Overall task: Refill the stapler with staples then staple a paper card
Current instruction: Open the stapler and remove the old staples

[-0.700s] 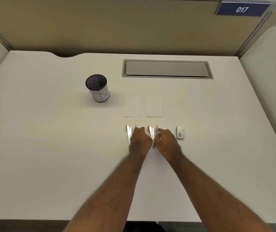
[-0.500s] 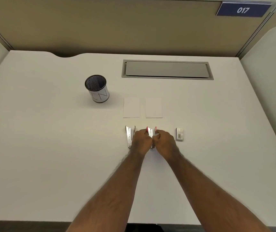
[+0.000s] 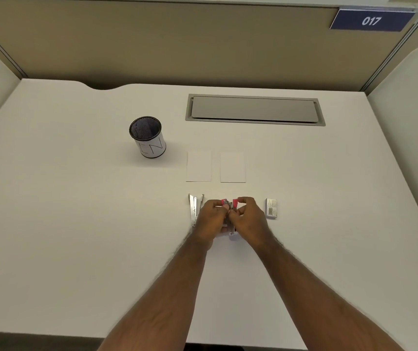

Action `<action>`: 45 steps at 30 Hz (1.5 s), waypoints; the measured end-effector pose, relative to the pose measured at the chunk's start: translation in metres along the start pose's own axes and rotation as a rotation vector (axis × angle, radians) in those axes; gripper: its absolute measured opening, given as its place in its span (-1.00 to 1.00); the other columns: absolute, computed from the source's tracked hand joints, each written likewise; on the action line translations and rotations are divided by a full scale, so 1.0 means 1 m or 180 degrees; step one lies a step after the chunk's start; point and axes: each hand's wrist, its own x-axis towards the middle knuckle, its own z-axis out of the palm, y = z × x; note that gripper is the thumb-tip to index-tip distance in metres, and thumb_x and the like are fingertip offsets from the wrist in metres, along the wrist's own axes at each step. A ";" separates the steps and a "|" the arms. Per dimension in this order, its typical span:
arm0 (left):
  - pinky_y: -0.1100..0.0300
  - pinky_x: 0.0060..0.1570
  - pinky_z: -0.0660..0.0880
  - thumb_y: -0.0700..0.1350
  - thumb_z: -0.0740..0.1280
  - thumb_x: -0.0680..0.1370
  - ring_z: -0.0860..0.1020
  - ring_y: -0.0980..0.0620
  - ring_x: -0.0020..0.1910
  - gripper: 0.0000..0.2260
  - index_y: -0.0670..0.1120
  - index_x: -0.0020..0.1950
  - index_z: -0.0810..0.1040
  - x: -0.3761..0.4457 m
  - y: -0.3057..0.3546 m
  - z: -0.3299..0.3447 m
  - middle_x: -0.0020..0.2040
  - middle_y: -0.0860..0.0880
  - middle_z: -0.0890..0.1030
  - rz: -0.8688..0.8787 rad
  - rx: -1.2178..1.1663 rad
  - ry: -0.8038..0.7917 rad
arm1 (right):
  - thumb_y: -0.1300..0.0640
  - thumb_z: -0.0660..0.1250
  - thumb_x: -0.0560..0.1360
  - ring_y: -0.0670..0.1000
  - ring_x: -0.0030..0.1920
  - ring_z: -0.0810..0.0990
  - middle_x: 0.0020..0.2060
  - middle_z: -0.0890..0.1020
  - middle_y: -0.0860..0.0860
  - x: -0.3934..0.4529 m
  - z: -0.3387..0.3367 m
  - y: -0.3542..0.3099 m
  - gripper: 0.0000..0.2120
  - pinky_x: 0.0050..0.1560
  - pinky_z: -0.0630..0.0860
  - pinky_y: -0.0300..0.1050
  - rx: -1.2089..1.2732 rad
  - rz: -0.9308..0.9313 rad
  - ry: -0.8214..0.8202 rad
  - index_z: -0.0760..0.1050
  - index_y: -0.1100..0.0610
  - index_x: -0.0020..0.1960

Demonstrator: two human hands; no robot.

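A small pink and silver stapler is held between both hands just above the white desk; its two arms are spread open and mostly hidden by fingers. My left hand grips its left side and my right hand grips its right side. A second, silver stapler lies opened flat on the desk, touching the left edge of my left hand. A small staple box lies to the right of my right hand. Two white paper cards lie side by side beyond the staplers.
A black mesh pen cup with a white label stands at the back left. A grey cable hatch is set into the desk at the back. Beige partition walls surround the white desk.
My left hand has moved right, off the silver stapler, and joined my right hand on the pink stapler. Both hands now hold it and have lifted it slightly.
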 end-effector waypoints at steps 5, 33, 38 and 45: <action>0.15 -0.23 0.62 -0.08 0.23 0.65 0.70 0.04 -0.15 -0.83 0.00 0.12 0.61 -0.009 -0.001 -0.005 -0.06 -0.03 0.73 0.0067 -0.0176 -0.0377 | -0.14 0.29 0.47 -0.13 -0.18 0.60 -0.22 0.59 -0.20 -0.010 -0.012 0.002 -0.75 -0.19 0.55 -0.16 -0.0333 -0.0359 0.0076 0.53 -0.04 0.08; 0.02 0.00 0.62 -0.09 0.25 0.64 0.63 -0.03 -0.08 -0.83 -0.09 0.10 0.60 -0.004 0.018 -0.024 -0.04 -0.07 0.65 0.0109 -0.1051 -0.0397 | 0.17 0.38 0.45 0.08 -0.18 0.68 -0.24 0.63 -0.08 -0.026 -0.033 -0.037 -0.94 -0.16 0.66 0.14 0.0838 -0.0513 0.0357 0.56 0.05 -0.09; -0.08 -0.06 0.64 -0.07 0.23 0.65 0.68 -0.11 -0.09 -0.75 -0.17 0.21 0.57 -0.003 0.026 -0.022 -0.08 -0.10 0.63 -0.0034 -0.1527 -0.0373 | 0.19 0.40 0.46 -0.11 -0.16 0.66 -0.21 0.64 -0.13 -0.037 -0.033 -0.036 -0.84 -0.12 0.59 -0.23 0.0913 -0.0701 0.0606 0.55 -0.04 -0.02; -0.11 0.12 0.57 -0.06 0.25 0.64 0.68 -0.14 0.00 -0.78 -0.13 0.18 0.57 -0.006 0.020 -0.020 0.04 -0.14 0.69 -0.0307 -0.1501 -0.0556 | 0.19 0.42 0.47 -0.20 -0.08 0.61 -0.12 0.64 -0.17 -0.043 -0.032 -0.031 -0.82 -0.10 0.48 -0.50 0.1008 -0.0810 0.0846 0.55 -0.06 -0.02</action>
